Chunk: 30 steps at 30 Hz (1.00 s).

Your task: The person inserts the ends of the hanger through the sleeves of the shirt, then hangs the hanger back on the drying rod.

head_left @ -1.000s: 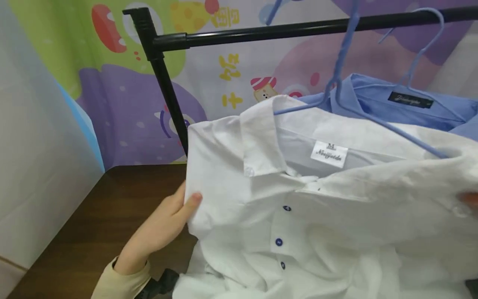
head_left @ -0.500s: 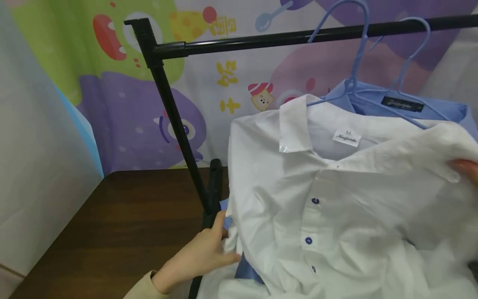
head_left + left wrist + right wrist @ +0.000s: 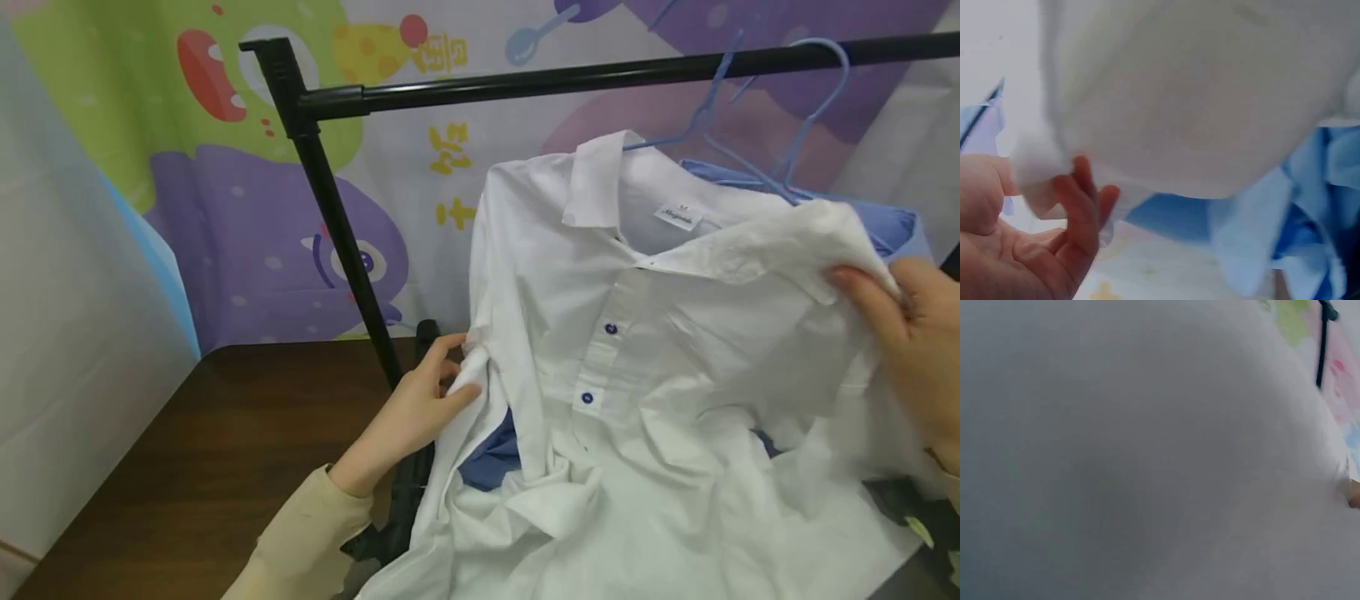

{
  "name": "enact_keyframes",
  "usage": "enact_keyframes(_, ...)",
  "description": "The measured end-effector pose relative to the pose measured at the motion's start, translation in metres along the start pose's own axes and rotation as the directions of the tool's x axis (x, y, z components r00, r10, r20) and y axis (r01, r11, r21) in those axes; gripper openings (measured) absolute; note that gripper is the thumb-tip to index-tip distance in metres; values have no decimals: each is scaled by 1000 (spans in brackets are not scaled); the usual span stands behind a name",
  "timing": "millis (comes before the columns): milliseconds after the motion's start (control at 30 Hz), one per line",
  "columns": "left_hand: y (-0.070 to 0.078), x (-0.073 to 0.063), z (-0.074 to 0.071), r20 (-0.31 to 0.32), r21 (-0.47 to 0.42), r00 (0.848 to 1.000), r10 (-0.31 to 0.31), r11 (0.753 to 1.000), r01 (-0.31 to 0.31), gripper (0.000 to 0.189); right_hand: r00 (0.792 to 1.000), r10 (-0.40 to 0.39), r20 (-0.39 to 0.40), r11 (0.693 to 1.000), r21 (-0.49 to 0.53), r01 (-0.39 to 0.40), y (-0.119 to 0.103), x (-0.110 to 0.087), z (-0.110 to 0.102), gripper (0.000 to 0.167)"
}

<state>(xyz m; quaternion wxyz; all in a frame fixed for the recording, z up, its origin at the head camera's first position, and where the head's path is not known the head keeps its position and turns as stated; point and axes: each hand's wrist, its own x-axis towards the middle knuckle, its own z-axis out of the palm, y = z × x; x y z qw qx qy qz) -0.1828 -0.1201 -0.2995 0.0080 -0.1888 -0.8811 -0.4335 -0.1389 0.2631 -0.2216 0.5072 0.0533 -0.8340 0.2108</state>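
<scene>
A white button-up shirt (image 3: 675,350) with dark blue buttons hangs on a blue hanger (image 3: 708,104) in the head view. At the shirt's left side my left hand (image 3: 420,400) pinches a fold of the cloth. The left wrist view shows the curled fingers (image 3: 1082,212) against this white fabric. My right hand (image 3: 915,350) grips the shirt near the shoulder on the right, thumb on the front. White cloth (image 3: 1147,450) fills most of the right wrist view, hiding nearly all of that hand. Behind it hangs a blue shirt (image 3: 892,223), mostly covered.
A black rack's horizontal bar (image 3: 540,79) crosses the top, with a slanted post (image 3: 337,217) at its left end. A second blue hanger (image 3: 832,92) carries the blue shirt. Below lies a dark wooden table (image 3: 225,450); a cartoon-print curtain (image 3: 277,242) is behind.
My left hand has left the shirt's upper side, moved down and right, then risen slightly to pinch cloth there. My right hand has come into view, and the white shirt's collar has shifted.
</scene>
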Motion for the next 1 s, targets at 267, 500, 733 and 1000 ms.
enact_keyframes(267,-28,16,16,69,11,992,-106,994,106,59,928,-367,65,895,-249,371,-4,-20,28,61)
enact_keyframes(500,-34,23,21,102,7,988,-118,993,118,64,919,-359,161,900,-203,387,-3,-30,43,56)
enact_keyframes(733,-36,18,13,103,-39,984,-148,988,153,63,880,-104,463,969,-150,194,-12,-23,21,31)
enact_keyframes(1000,-33,-13,-12,87,-5,986,-144,989,145,57,896,65,440,995,-96,-25,26,-30,2,43)
